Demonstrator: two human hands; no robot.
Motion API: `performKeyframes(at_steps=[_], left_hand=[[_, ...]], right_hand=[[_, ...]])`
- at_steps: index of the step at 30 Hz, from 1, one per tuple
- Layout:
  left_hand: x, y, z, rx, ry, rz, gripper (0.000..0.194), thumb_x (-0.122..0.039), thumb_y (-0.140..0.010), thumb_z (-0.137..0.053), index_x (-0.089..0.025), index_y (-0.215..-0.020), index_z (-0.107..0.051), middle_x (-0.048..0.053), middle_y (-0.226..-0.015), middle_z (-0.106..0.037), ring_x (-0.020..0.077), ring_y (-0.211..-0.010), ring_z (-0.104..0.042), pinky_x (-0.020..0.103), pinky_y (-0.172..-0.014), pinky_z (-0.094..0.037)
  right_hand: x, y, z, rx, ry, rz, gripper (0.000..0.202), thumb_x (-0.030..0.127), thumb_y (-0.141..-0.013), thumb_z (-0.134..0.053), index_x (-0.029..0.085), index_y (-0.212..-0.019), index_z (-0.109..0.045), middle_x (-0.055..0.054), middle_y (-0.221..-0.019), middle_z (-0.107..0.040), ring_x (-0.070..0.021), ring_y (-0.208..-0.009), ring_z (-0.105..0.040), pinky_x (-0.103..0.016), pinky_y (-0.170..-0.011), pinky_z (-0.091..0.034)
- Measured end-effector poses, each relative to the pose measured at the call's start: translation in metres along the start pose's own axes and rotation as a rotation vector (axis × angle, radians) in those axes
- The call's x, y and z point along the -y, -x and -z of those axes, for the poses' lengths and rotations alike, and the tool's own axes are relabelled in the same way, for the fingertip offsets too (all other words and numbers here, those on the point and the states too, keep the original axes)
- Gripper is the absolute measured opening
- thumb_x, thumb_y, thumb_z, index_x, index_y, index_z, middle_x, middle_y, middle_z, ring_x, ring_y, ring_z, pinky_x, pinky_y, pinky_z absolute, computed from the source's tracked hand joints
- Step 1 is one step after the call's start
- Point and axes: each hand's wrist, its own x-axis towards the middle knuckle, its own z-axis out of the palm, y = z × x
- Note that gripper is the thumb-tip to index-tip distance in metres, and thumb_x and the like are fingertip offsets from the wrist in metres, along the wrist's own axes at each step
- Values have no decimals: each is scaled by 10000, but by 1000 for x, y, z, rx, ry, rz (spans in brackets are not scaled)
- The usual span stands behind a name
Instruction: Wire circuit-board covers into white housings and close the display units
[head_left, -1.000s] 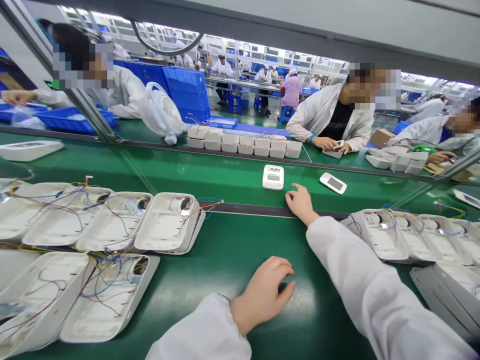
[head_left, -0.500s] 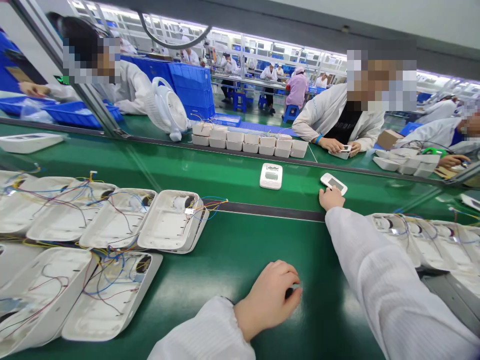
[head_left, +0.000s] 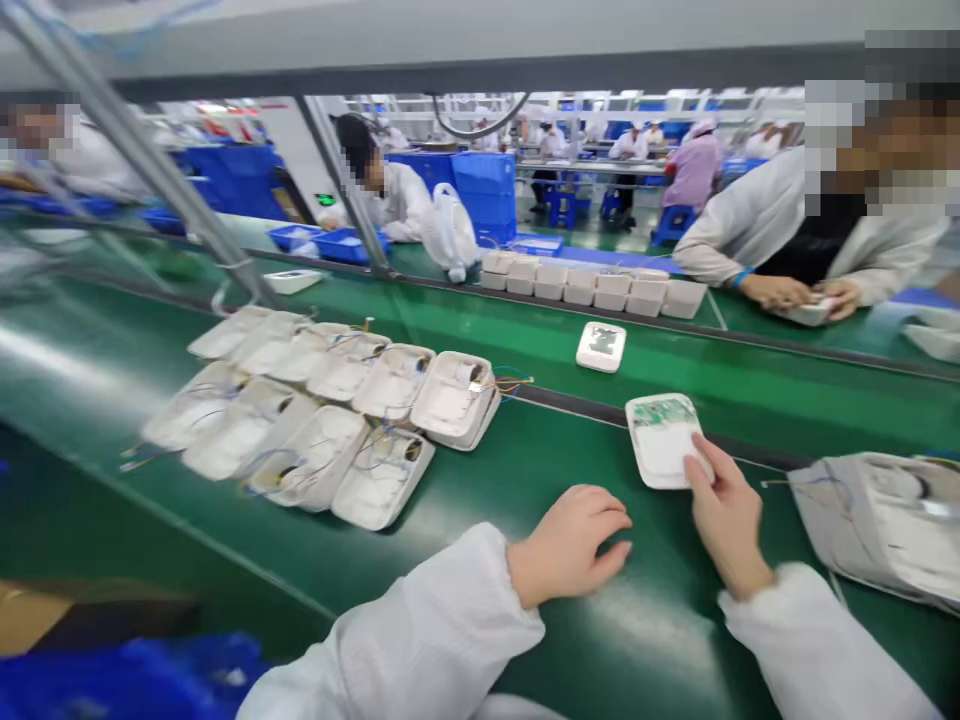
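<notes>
My right hand [head_left: 727,510] grips a white plastic cover [head_left: 664,455] by its near right corner, thumb on top. The cover's inner side faces up, with a green circuit board along its far end. My left hand [head_left: 574,545] hovers low over or rests on the green worktop, fingers loosely bent, thumb apart, nothing visible in it. Another white cover with a dark window [head_left: 602,346] lies on the green belt farther off. To the left stand two rows of open white housings [head_left: 454,400] with motors and coloured wires.
More wired housings [head_left: 892,530] are at the right edge. Beyond the belt sit a line of small white housings [head_left: 577,285] and a white fan [head_left: 452,235]. A co-worker in a white coat [head_left: 742,225] handles a part there. A metal post [head_left: 165,170] rises at left.
My right hand has drawn back from the belt with a white cover, now showing its circuit-board side. The view has swung left. My left hand stays low over the worktop, fingers somewhat straighter.
</notes>
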Motion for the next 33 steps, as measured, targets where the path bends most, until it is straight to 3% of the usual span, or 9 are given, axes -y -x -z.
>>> performKeyframes(at_steps=[6, 8, 11, 15, 18, 21, 26, 30, 33], left_hand=[[16, 88, 96, -378, -621, 432, 150, -229, -906, -540, -167, -780, -488, 30, -739, -523, 157, -713, -501, 291, -658, -415], [26, 120, 121, -358, -832, 613, 181, -317, -892, -576, -151, -941, -522, 62, -839, -548, 201, -785, -525, 333, -704, -433], [28, 151, 133, -233, -844, 685, 159, -286, -927, -508, -165, -823, -504, 50, -787, -527, 200, -754, -518, 335, -692, -432], [1, 167, 115, -201, -679, 638, 71, -216, -941, -493, -166, -921, -538, 50, -915, -561, 152, -810, -556, 277, -733, -473], [-21, 170, 99, -244, -521, 592, 276, -164, -924, -527, -186, -1199, -509, 49, -996, -578, 132, -872, -579, 265, -826, -484], [-33, 160, 82, -152, -353, 512, 382, -107, -906, -516, -211, -1272, -482, 24, -901, -585, 114, -800, -577, 239, -777, -486], [-34, 100, 48, 185, 59, 193, 401, -36, -863, -435, -183, -1220, -543, 79, -1083, -640, 151, -989, -594, 274, -881, -476], [-25, 43, 23, 399, 309, 58, 333, -83, -856, -461, -153, -1143, -615, 87, -1044, -666, 172, -968, -607, 293, -880, -475], [-20, 9, 7, 367, 489, 87, 309, -269, -862, -626, -152, -1149, -622, 81, -1024, -674, 161, -875, -619, 275, -822, -487]], right_hand=[[-14, 30, 47, 259, 103, -294, 626, 648, -695, -541, 260, -1154, -714, -37, -1076, -683, -236, -789, -625, -358, -692, -492], [-14, 30, 48, 292, 102, -310, 622, 651, -677, -541, 282, -1146, -717, -28, -1089, -679, -227, -750, -613, -353, -658, -482], [-13, 28, 45, 310, 87, -263, 589, 636, -679, -545, 296, -1125, -722, -23, -1130, -666, -236, -798, -614, -354, -665, -475], [-15, 28, 45, 293, 52, -273, 571, 594, -703, -561, 262, -1139, -720, -54, -1101, -673, -240, -856, -614, -357, -742, -476], [-16, 30, 46, 300, -30, -361, 561, 557, -714, -605, 259, -1179, -702, -48, -1085, -678, -220, -878, -612, -325, -737, -467], [-13, 30, 44, 265, -215, -514, 592, 519, -698, -692, 242, -1222, -677, -54, -1066, -683, -183, -832, -607, -273, -654, -457], [4, 19, 47, 81, -629, -649, 636, 397, -629, -806, 172, -1207, -671, -95, -1186, -641, -166, -915, -629, -205, -637, -495], [21, 21, 65, -61, -771, -530, 528, 325, -691, -777, 131, -1170, -671, -128, -1229, -618, -224, -1071, -621, -283, -813, -546], [37, 40, 79, -92, -771, -439, 437, 304, -766, -743, 167, -1175, -671, -109, -1256, -607, -232, -1140, -599, -322, -929, -522]])
